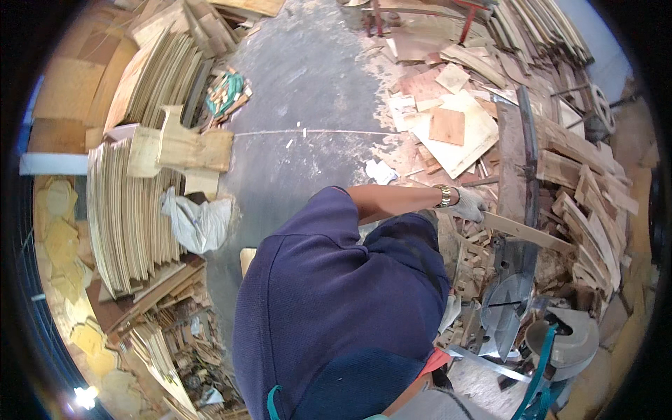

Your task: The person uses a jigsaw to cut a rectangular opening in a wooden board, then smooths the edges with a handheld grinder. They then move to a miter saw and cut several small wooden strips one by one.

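My left arm reaches to the right across the view, with a metal watch at the wrist. The gloved left hand [470,204] is closed on one end of a narrow wooden strip [530,231], which slants out over a dark metal rail. Below the strip is a round, see-through disc [505,304] of a saw, with a grey machine housing [570,343] beside it. A bare part of my right forearm [411,395] shows at the lower edge. Grey material lies over the place of my right hand, and its fingers cannot be made out.
Stacked plywood sheets [129,217] stand at the left, with a pale plastic bag [203,220] against them. Wood offcuts [595,234] pile up at the right. A square board [446,126] lies on larger panels beyond my left hand. Dark floor [294,77] runs between the piles.
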The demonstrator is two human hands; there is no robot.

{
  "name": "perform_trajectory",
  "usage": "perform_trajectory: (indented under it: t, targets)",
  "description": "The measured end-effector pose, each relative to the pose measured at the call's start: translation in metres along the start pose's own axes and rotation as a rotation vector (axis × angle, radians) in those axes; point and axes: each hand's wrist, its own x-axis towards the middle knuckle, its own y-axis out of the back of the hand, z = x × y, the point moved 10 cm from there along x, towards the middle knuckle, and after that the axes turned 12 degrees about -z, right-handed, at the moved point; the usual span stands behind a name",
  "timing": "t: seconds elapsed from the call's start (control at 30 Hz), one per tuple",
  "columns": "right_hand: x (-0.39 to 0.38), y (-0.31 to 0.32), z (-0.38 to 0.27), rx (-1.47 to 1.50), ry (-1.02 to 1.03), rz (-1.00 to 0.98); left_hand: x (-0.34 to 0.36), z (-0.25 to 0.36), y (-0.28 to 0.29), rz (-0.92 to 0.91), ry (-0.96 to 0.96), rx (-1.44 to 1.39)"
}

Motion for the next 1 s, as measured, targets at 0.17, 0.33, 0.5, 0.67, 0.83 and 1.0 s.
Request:
perform_trajectory:
  t: [0.17,0.33,0.5,0.67,0.83,1.0]
  targets:
    - [0.023,0.012,-0.005,-0.127,-0.01,-0.056,-0.033,-0.008,0.015,0.186,-0.006,0.143]
    - [0.037,0.005,0.003,-0.003,-0.018,-0.096,-0.056,-0.012,0.014,0.273,-0.104,0.134]
    - [0.054,-0.005,0.005,-0.068,-0.026,-0.155,-0.079,0.005,0.001,0.194,-0.217,-0.215]
    - [0.059,-0.011,0.014,-0.005,0.184,-0.175,-0.078,0.078,-0.018,-0.076,-0.49,-0.014]
    - [0.028,-0.012,0.011,0.215,0.094,-0.087,-0.058,0.121,-0.042,0.01,-0.776,0.441]
    - [-0.018,-0.019,-0.005,0.64,0.012,0.197,-0.055,0.158,-0.097,-0.364,-0.862,0.684]
